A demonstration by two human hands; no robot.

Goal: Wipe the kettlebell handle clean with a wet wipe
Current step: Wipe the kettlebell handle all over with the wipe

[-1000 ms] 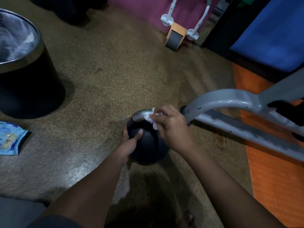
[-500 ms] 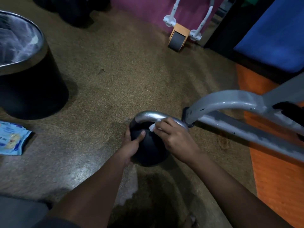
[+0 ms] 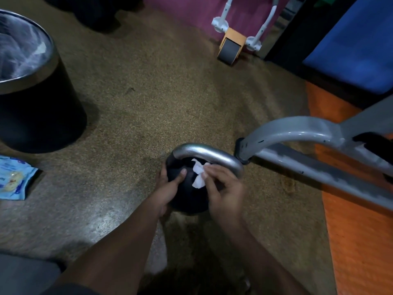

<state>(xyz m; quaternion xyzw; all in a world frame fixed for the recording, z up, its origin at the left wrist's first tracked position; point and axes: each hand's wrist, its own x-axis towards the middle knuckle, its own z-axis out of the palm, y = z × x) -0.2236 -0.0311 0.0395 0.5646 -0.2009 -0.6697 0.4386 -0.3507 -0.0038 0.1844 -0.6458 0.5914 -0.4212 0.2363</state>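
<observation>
A black kettlebell [image 3: 188, 195] stands on the speckled floor, its shiny steel handle [image 3: 204, 153] arching over the top. My left hand [image 3: 168, 188] grips the left side of the ball, thumb laid across it. My right hand [image 3: 223, 190] pinches a crumpled white wet wipe [image 3: 198, 175] just under the right part of the handle, in front of the ball. The lower right side of the ball is hidden behind my right hand.
A black bin [image 3: 32, 99] with a steel rim stands at the left. A blue wipes packet [image 3: 13, 180] lies below it. A grey metal frame [image 3: 297, 133] ends right beside the handle. An orange mat [image 3: 361, 241] lies at the right, an ab roller [image 3: 230, 46] far back.
My right hand slid with the wipe from the handle's left top, along the bar to the right, then down off it; more of the handle now shows. My left hand kept its hold.
</observation>
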